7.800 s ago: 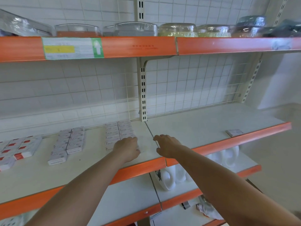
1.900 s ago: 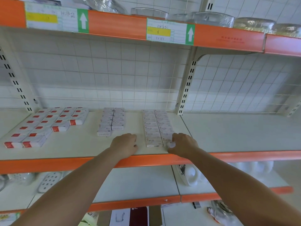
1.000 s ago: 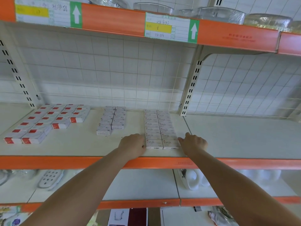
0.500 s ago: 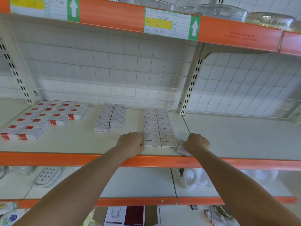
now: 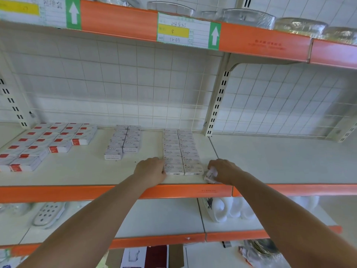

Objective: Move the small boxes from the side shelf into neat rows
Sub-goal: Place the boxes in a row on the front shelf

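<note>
Head view: right hand (image 5: pixel 224 171) clamped on staples box (image 5: pixel 210 176); left hand (image 5: pixel 152 171) curled together against staples rows (image 5: pixel 180 151).

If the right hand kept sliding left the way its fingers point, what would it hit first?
Probably the front right staples box of the two neat columns. The right hand holds a tilted staples box beside it; the gap looks small, though depth is unclear.

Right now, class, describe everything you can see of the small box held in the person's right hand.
The loose box is a small white carton, apparently cardboard, with red marks and dark lettering that seems to read STAPLES along its side. It sits tilted, not square to the staples rows, just right of their front corner, near the shelf's orange front edge. The right hand covers most of it, fingers closed around it.
</note>
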A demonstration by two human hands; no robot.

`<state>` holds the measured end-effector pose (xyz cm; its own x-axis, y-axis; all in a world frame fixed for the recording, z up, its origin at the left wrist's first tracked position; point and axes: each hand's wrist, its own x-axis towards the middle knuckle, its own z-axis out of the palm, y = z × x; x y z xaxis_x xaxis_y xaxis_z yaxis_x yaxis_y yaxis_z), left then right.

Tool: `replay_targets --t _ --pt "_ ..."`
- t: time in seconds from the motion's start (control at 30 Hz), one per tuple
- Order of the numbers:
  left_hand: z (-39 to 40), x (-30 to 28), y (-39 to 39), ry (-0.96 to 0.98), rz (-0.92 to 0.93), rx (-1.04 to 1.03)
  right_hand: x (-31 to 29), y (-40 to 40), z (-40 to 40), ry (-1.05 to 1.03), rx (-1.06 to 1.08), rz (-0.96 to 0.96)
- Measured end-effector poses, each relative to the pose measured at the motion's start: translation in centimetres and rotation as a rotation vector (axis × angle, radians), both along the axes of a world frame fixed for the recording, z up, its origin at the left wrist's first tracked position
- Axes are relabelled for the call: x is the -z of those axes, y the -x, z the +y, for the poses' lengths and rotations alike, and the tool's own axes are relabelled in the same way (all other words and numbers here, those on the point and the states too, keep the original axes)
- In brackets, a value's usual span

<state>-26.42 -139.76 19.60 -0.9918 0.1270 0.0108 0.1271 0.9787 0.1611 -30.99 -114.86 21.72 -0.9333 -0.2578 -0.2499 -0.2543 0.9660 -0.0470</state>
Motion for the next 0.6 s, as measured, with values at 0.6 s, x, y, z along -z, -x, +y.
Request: replay_targets --t 0.6 --pt "0.8 -0.4 -0.3 0.065 0.007 0.006 -1.0 -1.1 -2.0 0.184 0.014 -0.049"
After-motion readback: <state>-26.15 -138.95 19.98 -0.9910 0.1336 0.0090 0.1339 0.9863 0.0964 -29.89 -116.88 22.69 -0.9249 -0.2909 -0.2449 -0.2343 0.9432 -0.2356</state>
